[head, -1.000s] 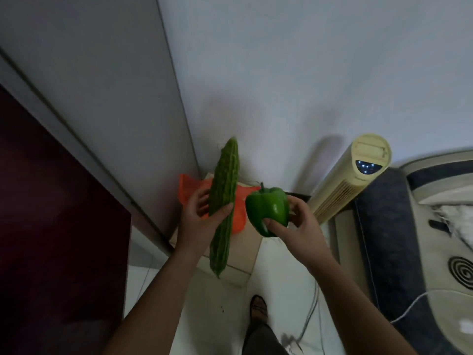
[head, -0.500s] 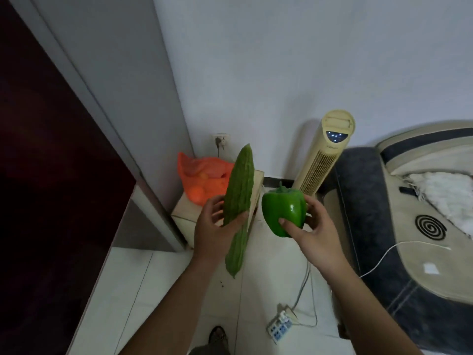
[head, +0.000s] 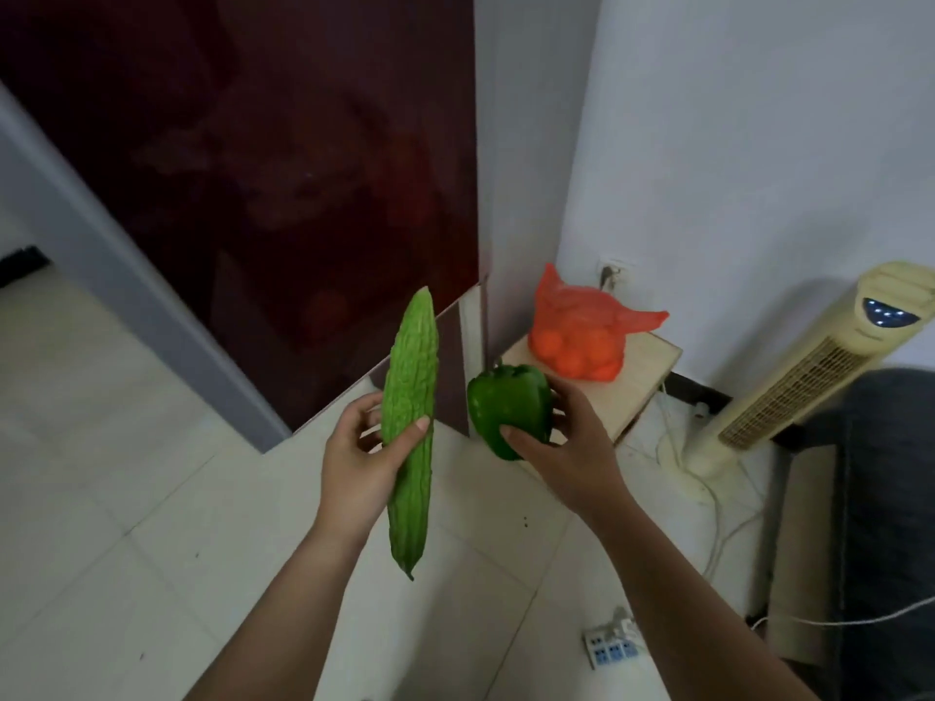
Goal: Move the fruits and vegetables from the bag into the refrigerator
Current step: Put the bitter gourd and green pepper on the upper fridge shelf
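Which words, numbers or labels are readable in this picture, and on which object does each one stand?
No text can be read.
tower fan: small lit marks on its dark panel, too blurred to read.
power strip: no legible print.
orange bag, bitter gourd, green pepper: no labels seen.

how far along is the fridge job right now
Done: a bitter gourd and a green pepper are out of the orange bag. In hand: the left hand holds the gourd, the right hand the pepper. Left: both must go in the refrigerator, whose dark red door looks shut; the bag holds round fruit.
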Action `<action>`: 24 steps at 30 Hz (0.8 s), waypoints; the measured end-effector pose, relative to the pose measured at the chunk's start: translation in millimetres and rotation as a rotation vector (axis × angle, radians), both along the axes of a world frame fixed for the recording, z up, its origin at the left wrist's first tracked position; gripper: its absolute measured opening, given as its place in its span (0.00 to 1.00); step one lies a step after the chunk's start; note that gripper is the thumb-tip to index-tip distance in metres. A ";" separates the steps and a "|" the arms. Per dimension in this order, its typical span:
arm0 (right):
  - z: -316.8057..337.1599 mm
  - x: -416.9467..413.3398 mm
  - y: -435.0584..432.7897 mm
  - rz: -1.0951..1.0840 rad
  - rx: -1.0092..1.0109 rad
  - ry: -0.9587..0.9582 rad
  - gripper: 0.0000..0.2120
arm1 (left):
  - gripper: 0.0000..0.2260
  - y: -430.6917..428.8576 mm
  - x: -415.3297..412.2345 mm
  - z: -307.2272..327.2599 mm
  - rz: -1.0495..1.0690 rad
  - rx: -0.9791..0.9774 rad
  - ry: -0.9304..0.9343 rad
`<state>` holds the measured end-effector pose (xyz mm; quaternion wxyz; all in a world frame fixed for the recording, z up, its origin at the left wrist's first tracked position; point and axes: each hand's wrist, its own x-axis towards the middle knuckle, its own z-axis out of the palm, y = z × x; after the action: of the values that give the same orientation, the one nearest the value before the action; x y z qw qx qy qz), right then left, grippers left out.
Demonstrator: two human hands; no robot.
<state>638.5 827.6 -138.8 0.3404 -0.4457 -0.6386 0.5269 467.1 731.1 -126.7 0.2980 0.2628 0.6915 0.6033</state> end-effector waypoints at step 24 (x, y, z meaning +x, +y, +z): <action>30.2 -375.4 -199.1 0.116 0.118 0.094 0.29 | 0.18 -203.2 -352.4 54.7 0.050 0.079 0.059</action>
<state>263.1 628.5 -108.7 0.3645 -0.3618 -0.6766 0.5276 114.7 527.9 -71.9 0.2518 0.2744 0.6820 0.6294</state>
